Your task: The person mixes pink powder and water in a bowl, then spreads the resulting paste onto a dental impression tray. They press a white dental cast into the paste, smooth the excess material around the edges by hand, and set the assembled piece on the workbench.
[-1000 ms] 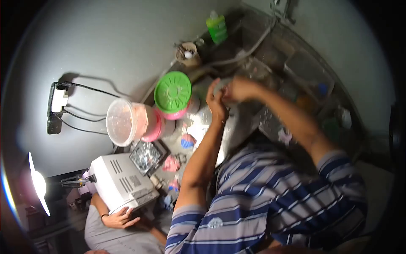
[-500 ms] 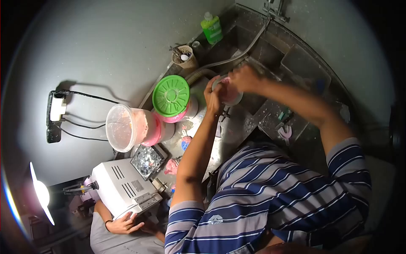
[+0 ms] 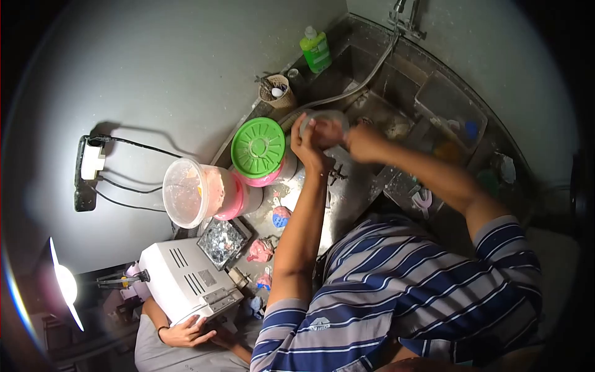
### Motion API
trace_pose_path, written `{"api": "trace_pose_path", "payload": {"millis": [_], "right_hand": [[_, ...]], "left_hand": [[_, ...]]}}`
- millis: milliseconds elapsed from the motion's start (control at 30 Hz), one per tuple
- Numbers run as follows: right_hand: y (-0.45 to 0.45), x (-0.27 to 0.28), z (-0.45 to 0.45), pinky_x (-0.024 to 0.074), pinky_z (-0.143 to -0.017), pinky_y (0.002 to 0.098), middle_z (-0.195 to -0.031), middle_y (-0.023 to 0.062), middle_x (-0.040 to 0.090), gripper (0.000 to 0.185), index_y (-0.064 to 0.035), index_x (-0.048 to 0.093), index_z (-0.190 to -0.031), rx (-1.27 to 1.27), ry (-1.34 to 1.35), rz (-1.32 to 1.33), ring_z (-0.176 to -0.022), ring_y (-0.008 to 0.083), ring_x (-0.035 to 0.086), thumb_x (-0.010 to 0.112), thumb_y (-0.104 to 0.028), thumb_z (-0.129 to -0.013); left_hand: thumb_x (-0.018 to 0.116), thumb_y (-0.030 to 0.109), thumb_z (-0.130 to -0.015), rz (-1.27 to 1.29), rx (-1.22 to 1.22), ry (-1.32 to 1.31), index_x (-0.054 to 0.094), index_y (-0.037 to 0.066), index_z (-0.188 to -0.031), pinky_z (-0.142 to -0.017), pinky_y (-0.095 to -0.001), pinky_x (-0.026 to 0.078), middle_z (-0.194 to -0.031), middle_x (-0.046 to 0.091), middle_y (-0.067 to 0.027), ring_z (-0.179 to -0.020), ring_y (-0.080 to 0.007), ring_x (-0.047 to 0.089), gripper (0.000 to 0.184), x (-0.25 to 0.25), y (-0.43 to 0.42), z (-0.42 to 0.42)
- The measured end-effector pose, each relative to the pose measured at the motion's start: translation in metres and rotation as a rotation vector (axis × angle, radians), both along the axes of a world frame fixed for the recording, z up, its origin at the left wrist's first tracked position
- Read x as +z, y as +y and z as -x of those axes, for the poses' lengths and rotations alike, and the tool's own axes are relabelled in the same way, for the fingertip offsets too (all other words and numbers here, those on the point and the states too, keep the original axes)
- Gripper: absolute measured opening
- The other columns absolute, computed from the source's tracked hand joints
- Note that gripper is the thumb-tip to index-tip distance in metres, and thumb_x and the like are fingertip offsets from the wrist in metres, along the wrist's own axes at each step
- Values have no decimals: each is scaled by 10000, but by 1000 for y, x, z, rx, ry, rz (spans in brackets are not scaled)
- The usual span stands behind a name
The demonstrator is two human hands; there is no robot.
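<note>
A translucent mixing bowl (image 3: 331, 115) with pink material inside is tilted above the worktop. My left hand (image 3: 307, 146) holds it, fingers wrapped around its near-left side. At the bowl's right rim is my right hand (image 3: 367, 144), closed like a fist and slightly blurred. Whatever it grips, if anything, is hidden. Left of the bowl stands a tub with a green lid (image 3: 258, 147). Lumps of pink material (image 3: 260, 250) lie on the worktop beside my left forearm.
A clear tub (image 3: 183, 192) stands near the wall. A co-worker's hand (image 3: 184, 333) rests at a white machine box (image 3: 186, 276). A green bottle (image 3: 317, 53) and a woven cup (image 3: 277, 96) stand behind, by the sink (image 3: 353, 59). A pink impression tray (image 3: 423, 201) lies right.
My right hand has moved down from above the bowl to its right rim. The whole view has shifted slightly down and right.
</note>
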State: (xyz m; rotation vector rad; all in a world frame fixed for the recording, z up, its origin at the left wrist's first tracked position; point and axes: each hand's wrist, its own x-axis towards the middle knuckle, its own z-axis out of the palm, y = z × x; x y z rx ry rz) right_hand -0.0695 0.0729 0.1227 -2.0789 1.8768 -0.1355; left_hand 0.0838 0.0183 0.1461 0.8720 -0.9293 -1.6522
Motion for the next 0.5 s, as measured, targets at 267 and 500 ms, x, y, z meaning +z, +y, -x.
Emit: {"api": "trace_pose_path", "payload": {"millis": [267,500], "right_hand": [[4,-19,-20,530,-746,453,-868,223,694,330,-6,711,-810,-24,-366,33,-838,349,693,601,-310,-871],[3,58,-11,528,-862,444,-950,211,696,232,-29,728,-882,-146,-241,-152,-957,359,673,548,-168,-835]], "left_hand": [[608,265,-855,192,12,-159,534,12,-1264,-765,-367,540,-1037,662,-153,-854,-242,655,487,-48,27,-7],[691,270,-835,-49,10,173,556,33,-1252,-785,-306,525,-1059,650,-141,-896,-223,648,498,-37,12,-11]]}}
